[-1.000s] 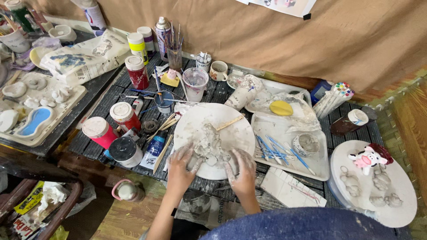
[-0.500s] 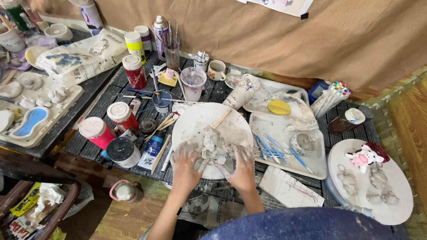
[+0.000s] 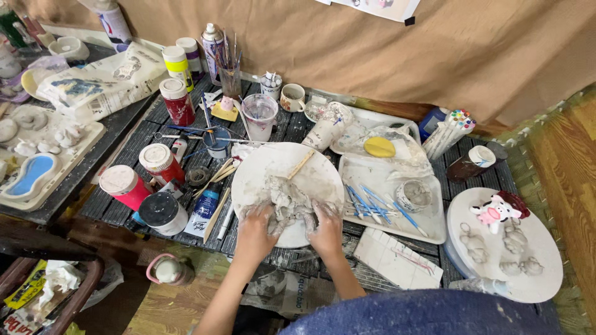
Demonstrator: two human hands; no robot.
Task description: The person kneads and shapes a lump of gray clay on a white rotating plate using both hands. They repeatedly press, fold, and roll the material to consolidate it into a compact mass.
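- One lump of wet grey clay (image 3: 287, 203), rough and uneven, sits low on one round white board (image 3: 273, 164).
- Left hand (image 3: 256, 228), at the lump's 8 o'clock, cups it with bent, clay-smeared fingers.
- Right hand (image 3: 325, 226), at 4 o'clock, presses its curled fingers against the lump.
- Three round-capped paint jars (image 3: 127, 186) stand at the board's 9 o'clock.
- One flat wooden stick (image 3: 300, 165) lies at 12 o'clock.

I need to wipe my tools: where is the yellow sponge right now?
In the head view the yellow sponge lies right of centre on crumpled plastic in the white tray, beyond the blue modelling tools and right of the round board where both hands work clay.
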